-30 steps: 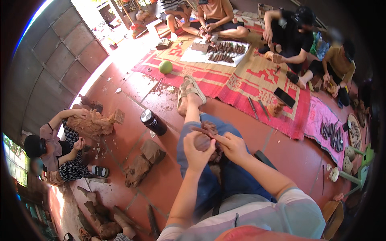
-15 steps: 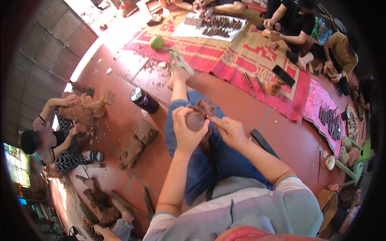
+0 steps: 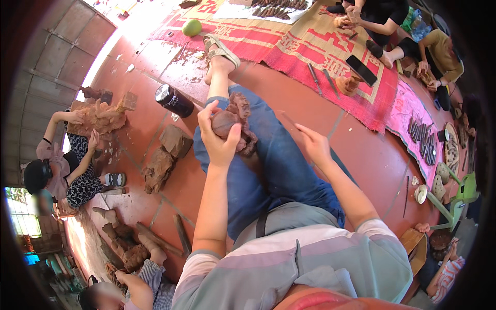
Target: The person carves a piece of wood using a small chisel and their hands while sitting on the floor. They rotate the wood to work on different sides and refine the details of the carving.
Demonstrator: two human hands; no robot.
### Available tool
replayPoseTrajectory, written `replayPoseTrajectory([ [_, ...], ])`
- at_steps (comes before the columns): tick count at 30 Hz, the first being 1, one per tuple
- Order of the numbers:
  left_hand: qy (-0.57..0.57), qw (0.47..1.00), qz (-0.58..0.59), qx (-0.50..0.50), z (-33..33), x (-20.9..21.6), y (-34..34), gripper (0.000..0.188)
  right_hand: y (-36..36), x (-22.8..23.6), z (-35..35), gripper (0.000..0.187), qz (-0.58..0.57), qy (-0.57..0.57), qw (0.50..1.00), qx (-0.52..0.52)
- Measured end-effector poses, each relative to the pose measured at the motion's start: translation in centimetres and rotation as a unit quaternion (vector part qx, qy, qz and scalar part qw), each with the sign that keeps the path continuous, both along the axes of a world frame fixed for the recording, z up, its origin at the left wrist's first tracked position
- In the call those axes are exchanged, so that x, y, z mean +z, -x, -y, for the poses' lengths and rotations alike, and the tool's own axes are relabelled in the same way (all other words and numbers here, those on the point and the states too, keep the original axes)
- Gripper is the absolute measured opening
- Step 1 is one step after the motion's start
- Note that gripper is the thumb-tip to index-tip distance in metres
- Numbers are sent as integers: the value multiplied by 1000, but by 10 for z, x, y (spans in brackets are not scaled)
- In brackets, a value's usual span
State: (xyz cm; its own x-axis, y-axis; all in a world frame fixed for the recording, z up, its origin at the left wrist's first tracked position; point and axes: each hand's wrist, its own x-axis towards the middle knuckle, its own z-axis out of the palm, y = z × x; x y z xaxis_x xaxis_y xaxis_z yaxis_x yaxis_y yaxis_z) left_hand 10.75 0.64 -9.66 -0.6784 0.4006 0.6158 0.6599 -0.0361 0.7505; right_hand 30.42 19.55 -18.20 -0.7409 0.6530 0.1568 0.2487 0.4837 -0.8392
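Cupping carving (image 3: 225,120) in left hand (image 3: 217,148), mid-frame; pinching tool (image 3: 290,120) in right hand (image 3: 316,145) — now drawn rightward, breaking contact.

Brightly lit by daylight from the far left, burnt out to white on the tile floor (image 3: 323,114) there, beside the metal-panelled wall (image 3: 57,57). Overexposed too at the window (image 3: 23,213) on the left. Glinting on the thermos lid (image 3: 163,92). Dim along the right rim. Crisp on the woven mat (image 3: 297,42); faintly blurred at the thin tool (image 3: 290,122) in the right hand (image 3: 317,148). Bent strongly outward, blackened at the corners.
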Motion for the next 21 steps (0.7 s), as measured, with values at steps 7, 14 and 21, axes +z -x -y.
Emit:
replayPoseTrajectory([
  [7,-89,967,186,-150,7,47,10,47,-38,52,-6,38,-161,363,915,-66],
  [14,105,974,156,-123,6,56,-7,84,32,136,22,29,-308,200,927,76],
  [21,126,982,137,-42,1,52,-8,83,81,119,18,18,-337,-207,908,137],
])
